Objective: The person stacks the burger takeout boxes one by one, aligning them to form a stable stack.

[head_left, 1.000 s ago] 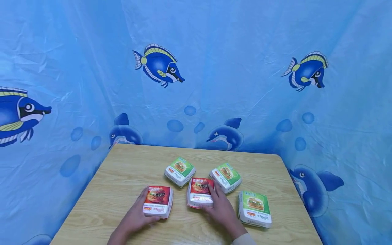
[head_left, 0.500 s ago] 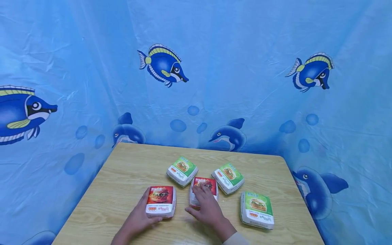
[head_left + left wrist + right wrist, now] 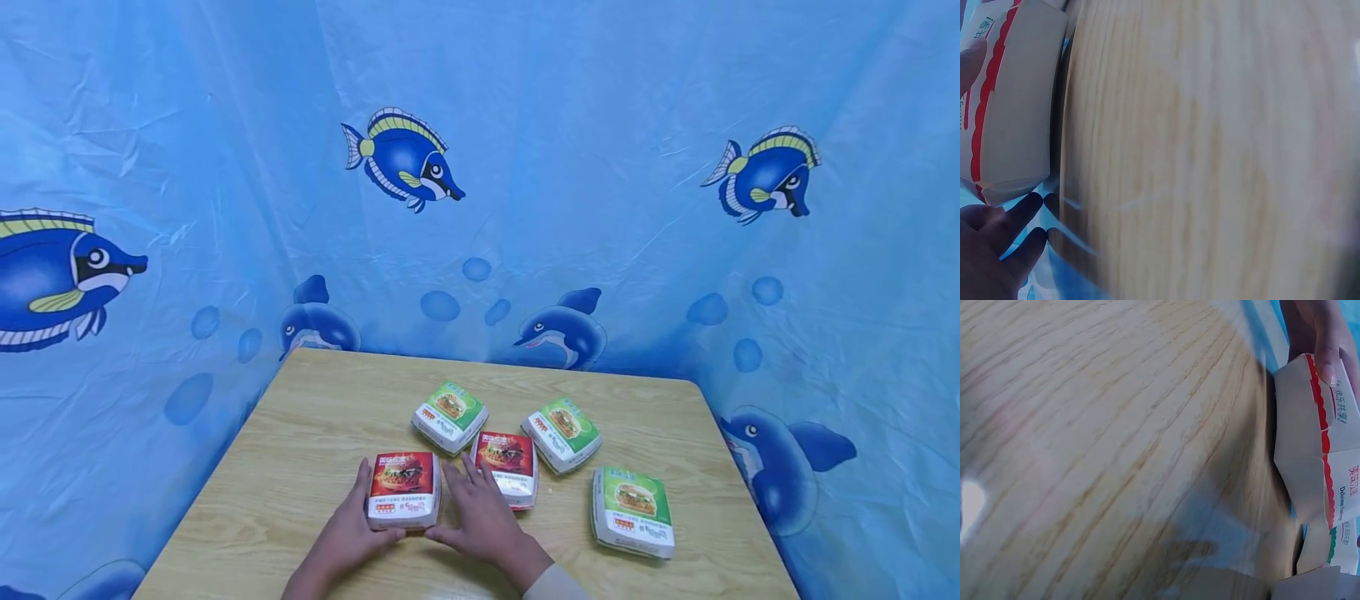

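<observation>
In the head view, my left hand (image 3: 348,529) grips a red-and-white burger box (image 3: 405,492) from its left side, thumb along the front edge. My right hand (image 3: 483,521) lies between this box and a second red burger box (image 3: 510,458), its fingers extended and spread. Its thumb is by the first box's front right corner; whether it touches cannot be told. In the left wrist view, fingers (image 3: 1016,225) of my left hand curl at the end of the burger box (image 3: 1019,106). The right wrist view shows the left thumb (image 3: 1327,362) on the box front (image 3: 1341,481).
Behind the red boxes lie two green-and-white burger boxes, one left (image 3: 450,417) and one right (image 3: 562,433). A third green burger box (image 3: 633,510) lies at the right. All are on a wooden table (image 3: 300,425); a blue fish-print curtain (image 3: 600,208) surrounds it.
My right hand has let go of the second red box and moved left toward the first. The first red box has slid slightly right with my left hand. The view has shifted a little.
</observation>
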Demonstrator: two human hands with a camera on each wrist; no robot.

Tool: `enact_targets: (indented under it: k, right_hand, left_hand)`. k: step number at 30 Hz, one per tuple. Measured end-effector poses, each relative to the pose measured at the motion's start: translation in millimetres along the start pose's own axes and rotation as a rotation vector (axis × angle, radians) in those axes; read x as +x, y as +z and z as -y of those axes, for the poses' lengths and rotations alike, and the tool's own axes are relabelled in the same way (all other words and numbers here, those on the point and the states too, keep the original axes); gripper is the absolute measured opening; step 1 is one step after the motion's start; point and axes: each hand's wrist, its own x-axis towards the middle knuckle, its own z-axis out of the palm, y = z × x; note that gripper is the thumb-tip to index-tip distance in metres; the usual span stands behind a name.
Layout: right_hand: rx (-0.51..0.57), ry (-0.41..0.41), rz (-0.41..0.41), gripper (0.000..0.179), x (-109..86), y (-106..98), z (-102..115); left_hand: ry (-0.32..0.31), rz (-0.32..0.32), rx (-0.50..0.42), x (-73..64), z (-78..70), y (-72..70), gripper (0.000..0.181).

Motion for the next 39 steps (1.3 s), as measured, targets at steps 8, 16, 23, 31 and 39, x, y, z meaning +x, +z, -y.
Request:
enact_targets:
  k: [8, 16, 23, 31, 39]
  right_hand:
    - [-0.059, -0.031, 0.017, 0.102, 6.3, 4.4, 3.3]
    - [-0.118, -0.02, 0.055, 0.097, 8.6, 9.2, 8.4]
    - [-0.017, 0.029, 0.046, 0.101, 13.2, 5.4, 9.3]
    - [0.106, 0.031, -0.021, 0.102, 12.0, -0.6, 8.8]
    - [0.293, 0.056, -0.146, 0.098, 14.1, -5.6, 8.5]
  left_hand:
    - [0.005, -0.004, 0.001, -2.7, -0.3, -1.2, 0.138]
    - [0.004, 0.001, -0.011, -2.0, -0.8, 4.3, 0.136]
    - [0.046, -0.041, -0.049, -2.7, -4.2, 6.4, 0.127]
    - [0.01, -0.077, -0.101, -1.0, -11.7, 9.6, 0.129]
    - [0.032, -0.123, -0.188, 2.5, -27.7, 6.9, 0.124]
